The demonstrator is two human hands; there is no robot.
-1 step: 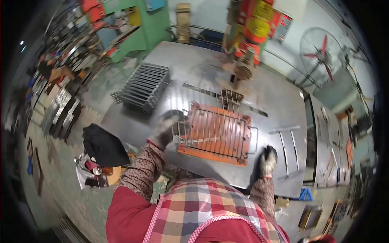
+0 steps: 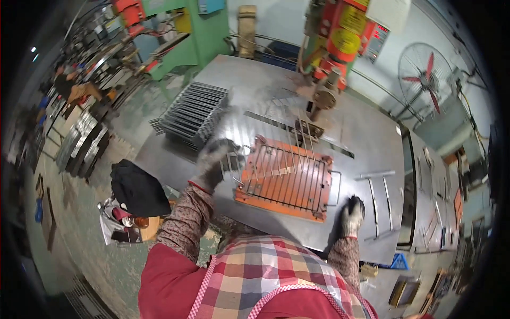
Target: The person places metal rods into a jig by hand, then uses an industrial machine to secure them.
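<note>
Wire rack (image 2: 305, 183) of thin, round metal bars, with bent end loops, lies on a flat orange board (image 2: 313, 213) between the left and right fingers. Left hand (image 2: 212, 159), gloved, is blurred beside a second wire piece (image 2: 279, 171) crossing above; I cannot tell if its fingers grasp it. Right hand (image 2: 352, 215) has bent fingers near the smooth metal table (image 2: 372, 143); their grip is also unclear. Beyond the left fingers stands a dark ribbed stack (image 2: 194, 114); right of the right fingers lie narrow strips (image 2: 373, 207). Ahead, a machine head (image 2: 325, 98) blocks the far side. The rack's long axis runs from left fingers toward right, its right loop pointing at the right fingers' side.
</note>
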